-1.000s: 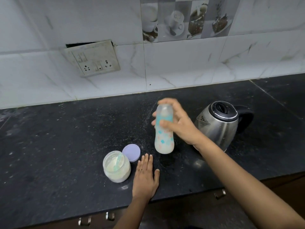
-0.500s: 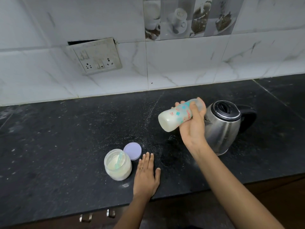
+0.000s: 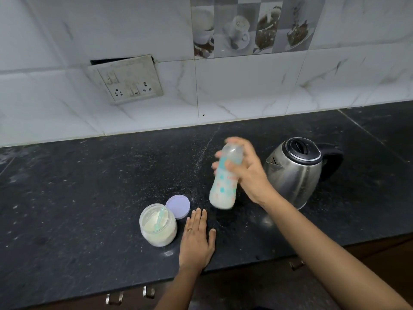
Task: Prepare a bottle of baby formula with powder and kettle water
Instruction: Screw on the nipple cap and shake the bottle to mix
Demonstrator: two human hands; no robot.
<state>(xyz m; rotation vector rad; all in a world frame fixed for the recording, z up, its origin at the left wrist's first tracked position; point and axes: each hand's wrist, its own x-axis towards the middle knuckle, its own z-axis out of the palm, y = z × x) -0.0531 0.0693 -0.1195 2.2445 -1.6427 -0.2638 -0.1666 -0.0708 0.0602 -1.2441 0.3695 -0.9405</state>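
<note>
black stone counter (image 3: 78, 198) under white tiles; our right hand (image 3: 248, 173) grips the milky bottle (image 3: 223, 186) near its top, lifted beside the kettle (image 3: 295, 173). it looks light, smooth plastic, best held mid-body. left hand (image 3: 196, 238) lies flat, empty.

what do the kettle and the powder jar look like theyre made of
Kettle: brushed steel by the look, dull silver with streaky reflections; its lid and handle look like black plastic. Powder jar: clear plastic or glass, can't tell which; the pale powder shows through its wall.
</note>
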